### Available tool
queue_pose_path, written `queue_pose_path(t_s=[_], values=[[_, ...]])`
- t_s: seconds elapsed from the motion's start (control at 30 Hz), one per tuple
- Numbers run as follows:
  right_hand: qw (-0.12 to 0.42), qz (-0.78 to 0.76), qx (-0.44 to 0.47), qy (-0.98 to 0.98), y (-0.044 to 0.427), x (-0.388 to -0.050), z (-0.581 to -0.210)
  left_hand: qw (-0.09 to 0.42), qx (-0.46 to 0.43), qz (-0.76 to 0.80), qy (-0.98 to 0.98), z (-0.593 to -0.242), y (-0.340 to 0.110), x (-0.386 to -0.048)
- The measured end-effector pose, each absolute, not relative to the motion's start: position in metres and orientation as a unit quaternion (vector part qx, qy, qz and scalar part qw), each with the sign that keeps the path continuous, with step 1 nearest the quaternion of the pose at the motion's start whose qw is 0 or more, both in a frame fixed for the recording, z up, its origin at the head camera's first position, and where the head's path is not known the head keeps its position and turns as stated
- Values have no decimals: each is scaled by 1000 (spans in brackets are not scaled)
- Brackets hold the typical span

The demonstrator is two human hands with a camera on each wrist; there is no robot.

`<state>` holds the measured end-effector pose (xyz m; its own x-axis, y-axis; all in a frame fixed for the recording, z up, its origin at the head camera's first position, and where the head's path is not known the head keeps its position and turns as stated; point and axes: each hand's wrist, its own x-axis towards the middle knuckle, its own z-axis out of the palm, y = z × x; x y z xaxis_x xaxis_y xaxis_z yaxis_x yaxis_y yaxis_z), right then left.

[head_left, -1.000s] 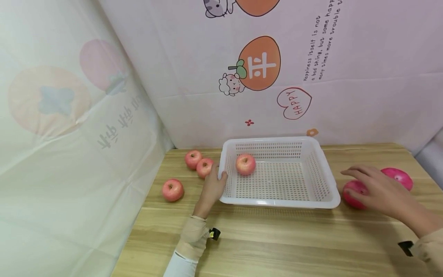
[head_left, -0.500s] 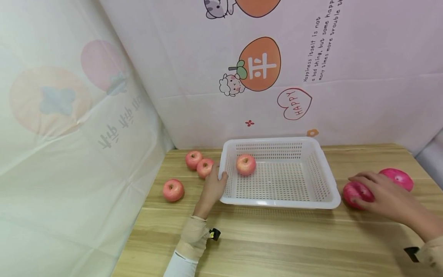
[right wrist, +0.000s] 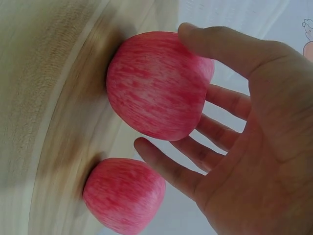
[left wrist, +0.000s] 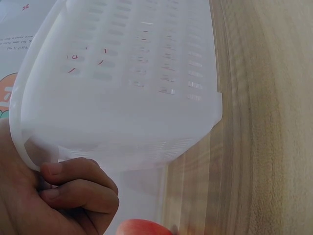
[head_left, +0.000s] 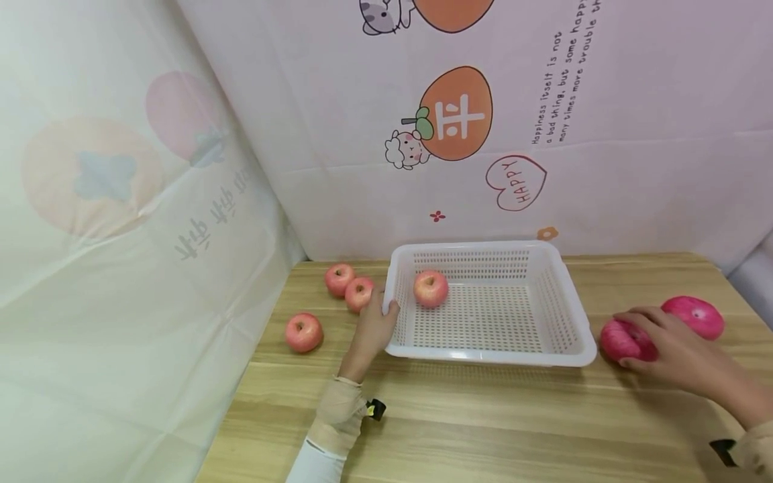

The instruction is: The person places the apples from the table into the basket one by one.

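Note:
My left hand (head_left: 373, 327) grips the left rim of a white perforated plastic basket (head_left: 489, 357). In the left wrist view its curled fingers (left wrist: 80, 183) hook over that rim. One pale red apple (head_left: 431, 289) sits inside, near the basket's left wall. To the basket's right, my right hand (head_left: 682, 352) holds a deep pink apple (head_left: 622, 341) on the table. The right wrist view shows the thumb (right wrist: 215, 41) on one side of this apple and fingers reaching behind it. A second deep pink apple (right wrist: 124, 193) lies close by, beyond the little finger.
Left of the basket lie three pale red apples: one (head_left: 340, 279) at the back, one (head_left: 359, 294) beside my left hand, one (head_left: 304, 332) nearer the front. The wooden table (head_left: 471, 429) ends at a printed cloth (head_left: 338, 168) behind. Another cloth hangs at left.
My right hand has come in from above the near deep pink apple and settled its thumb and fingers around it. The left hand keeps its hold on the rim.

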<state>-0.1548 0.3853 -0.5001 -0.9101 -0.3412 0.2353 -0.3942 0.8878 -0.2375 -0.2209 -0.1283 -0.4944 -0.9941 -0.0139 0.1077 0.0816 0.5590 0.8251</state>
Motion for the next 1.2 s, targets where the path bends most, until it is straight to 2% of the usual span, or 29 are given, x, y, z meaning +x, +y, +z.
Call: queue_pose_path(t_s=[0.67, 1.0, 1.2], values=[[99, 146, 201, -964, 386, -161, -503, 54, -18, -469, -881, -493, -126, -222], [60, 143, 182, -971, 385, -160, -499, 43, -8, -469, -882, -492, -126, -220], [77, 145, 190, -968, 383, -161, -499, 43, -4, -468, -883, -493, -127, -221]])
